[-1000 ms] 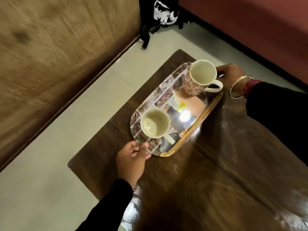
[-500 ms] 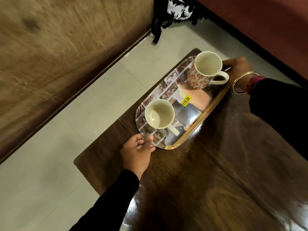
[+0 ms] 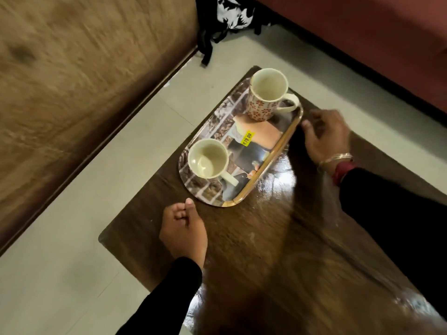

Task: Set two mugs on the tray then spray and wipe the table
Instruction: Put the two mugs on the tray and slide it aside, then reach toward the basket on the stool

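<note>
Both mugs stand on the tray (image 3: pixel 273 163), and neither hand holds anything.

The tray lies at the far left corner of the dark wood counter (image 3: pixel 254 238). The flowered mug (image 3: pixel 261 105) stands upright at its far end and the plain cream mug (image 3: pixel 208 158) at its near end, a yellow price sticker (image 3: pixel 247 139) between them. The left hand (image 3: pixel 183 228) hovers just short of the tray's near end, fingers loosely curled on nothing. The right hand (image 3: pixel 324 134), blurred, fingers relaxed, is just beside the gold rim; whether it touches, I cannot tell.
</note>
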Motion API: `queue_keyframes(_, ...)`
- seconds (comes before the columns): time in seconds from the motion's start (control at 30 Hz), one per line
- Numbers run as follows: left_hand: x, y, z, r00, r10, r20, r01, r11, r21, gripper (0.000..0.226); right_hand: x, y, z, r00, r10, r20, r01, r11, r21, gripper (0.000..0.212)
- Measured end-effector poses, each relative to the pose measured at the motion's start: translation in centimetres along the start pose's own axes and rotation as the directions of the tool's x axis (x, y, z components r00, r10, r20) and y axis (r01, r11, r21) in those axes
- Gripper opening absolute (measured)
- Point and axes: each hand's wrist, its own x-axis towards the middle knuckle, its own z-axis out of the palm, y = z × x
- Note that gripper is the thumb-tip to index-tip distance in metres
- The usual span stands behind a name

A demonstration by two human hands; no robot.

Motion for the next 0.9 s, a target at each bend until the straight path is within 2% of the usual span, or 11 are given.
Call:
queue_keyframes(0.07, -2.0, -0.1, -0.5, 0.974, 0.224, 0.044, -0.228, 0.954, 0.193, 0.025, -4.2, 0.5, -1.1, 0.998, -0.018, 0.067, 0.024, 0.996, -0.087, 0.046)
queue_keyframes(0.1, -2.8, -0.2, -0.6, 0.925, 0.360, 0.126, -0.380, 0.896, 0.229, 0.029, -5.9, 0.8, -1.5, 0.996, -0.015, 0.087, 0.026, 0.991, -0.133, 0.056)
queue_keyframes(0.13, -3.7, -0.4, -0.7, 0.832, 0.506, 0.227, -0.550, 0.806, 0.220, 0.034, -7.8, 1.4, -2.4, 0.996, 0.001, 0.095, 0.015, 0.985, -0.172, 0.068)
queue_keyframes(0.17, -4.1, -0.6, -0.5, 0.711, 0.629, 0.314, -0.696, 0.693, 0.187, 0.041, -9.3, 1.8, -3.0, 0.996, 0.015, 0.092, 0.005, 0.977, -0.213, 0.080)
queue_keyframes(0.23, -6.0, -0.5, 0.6, 0.487, 0.732, 0.476, -0.859, 0.499, 0.111, 0.061, -12.8, 3.1, -5.0, 0.993, 0.074, 0.093, -0.041, 0.948, -0.316, 0.098)
queue_keyframes(0.3, -7.5, 0.2, 1.5, 0.363, 0.677, 0.640, -0.921, 0.365, 0.135, 0.089, -15.6, 3.6, -6.5, 0.985, 0.116, 0.128, -0.061, 0.927, -0.371, 0.106)
queue_keyframes(0.4, -11.8, 2.0, 2.8, 0.235, 0.530, 0.815, -0.971, 0.172, 0.168, 0.118, -20.5, 5.1, -11.2, 0.977, 0.181, 0.112, -0.121, 0.905, -0.407, 0.112)
queue_keyframes(0.47, -14.7, 3.5, 2.9, 0.170, 0.486, 0.857, -0.985, 0.086, 0.146, 0.121, -23.7, 5.8, -14.7, 0.968, 0.243, 0.061, -0.197, 0.888, -0.416, 0.113)
queue_keyframes(0.63, -21.9, 8.0, 2.4, 0.009, 0.502, 0.865, -0.995, -0.084, 0.060, 0.121, -29.8, 6.2, -23.3, 0.927, 0.370, -0.057, -0.359, 0.837, -0.412, 0.119)
queue_keyframes(0.8, -31.6, 11.0, 0.4, -0.173, 0.475, 0.863, -0.972, -0.222, -0.073, 0.118, -36.3, 6.0, -32.5, 0.878, 0.453, -0.155, -0.476, 0.786, -0.394, 0.121)
queue_keyframes(0.9, -36.9, 11.8, -1.4, -0.233, 0.456, 0.859, -0.959, -0.255, -0.125, 0.118, -39.4, 5.5, -36.7, 0.858, 0.488, -0.160, -0.509, 0.768, -0.389, 0.120)
